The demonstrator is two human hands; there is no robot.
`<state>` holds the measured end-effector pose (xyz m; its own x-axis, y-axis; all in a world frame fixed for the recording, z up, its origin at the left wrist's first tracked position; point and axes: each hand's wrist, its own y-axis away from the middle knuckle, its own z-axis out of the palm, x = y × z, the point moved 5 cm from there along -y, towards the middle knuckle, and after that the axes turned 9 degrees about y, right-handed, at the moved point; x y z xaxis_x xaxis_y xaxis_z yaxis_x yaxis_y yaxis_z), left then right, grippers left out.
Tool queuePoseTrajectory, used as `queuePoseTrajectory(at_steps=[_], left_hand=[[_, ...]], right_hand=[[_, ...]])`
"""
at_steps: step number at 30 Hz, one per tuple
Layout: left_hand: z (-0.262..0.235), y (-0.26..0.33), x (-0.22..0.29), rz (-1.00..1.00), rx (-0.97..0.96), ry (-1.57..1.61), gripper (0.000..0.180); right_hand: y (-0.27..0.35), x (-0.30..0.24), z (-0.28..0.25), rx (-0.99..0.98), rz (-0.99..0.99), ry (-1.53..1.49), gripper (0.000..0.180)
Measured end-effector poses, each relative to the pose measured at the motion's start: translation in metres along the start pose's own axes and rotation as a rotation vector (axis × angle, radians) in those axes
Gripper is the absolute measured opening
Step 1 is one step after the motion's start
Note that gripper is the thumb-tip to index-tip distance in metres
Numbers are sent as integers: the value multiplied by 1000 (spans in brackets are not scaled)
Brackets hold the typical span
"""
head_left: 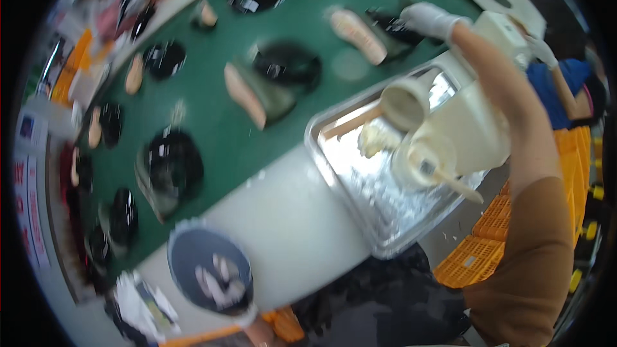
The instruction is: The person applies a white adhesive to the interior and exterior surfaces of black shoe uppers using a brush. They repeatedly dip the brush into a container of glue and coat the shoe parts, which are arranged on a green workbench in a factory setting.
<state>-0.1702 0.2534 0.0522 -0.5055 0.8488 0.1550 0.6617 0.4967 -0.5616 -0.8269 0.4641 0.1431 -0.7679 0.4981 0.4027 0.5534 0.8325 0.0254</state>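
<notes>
Right hand (pixel 429 20) by a black piece (pixel 388 24), left hand (pixel 247 316) by a bucket (pixel 186 254) (we can't tell either grip); the tan sole (pixel 358 36) seems unattached.

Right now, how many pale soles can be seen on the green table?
6: one sole near the right hand, one near the middle, one at the top, three down the left side: upper, middle, lower. Others may be hidden behind dark pieces.

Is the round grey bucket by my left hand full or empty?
Neither: a few pale, elongated pieces lie inside the round grey bucket, and much of its inner wall shows bare around them.
</notes>
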Motion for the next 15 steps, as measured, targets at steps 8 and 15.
queuePoseTrajectory(at_steps=[8,15], left_hand=[[26,21,-24,-620,428,1587,48],[-3,-56,119,-837,554,2164,44]], right_hand=[[107,-203,-145,41,-436,-683,22],[233,-318,-150,-200,-699,-1306,53]])
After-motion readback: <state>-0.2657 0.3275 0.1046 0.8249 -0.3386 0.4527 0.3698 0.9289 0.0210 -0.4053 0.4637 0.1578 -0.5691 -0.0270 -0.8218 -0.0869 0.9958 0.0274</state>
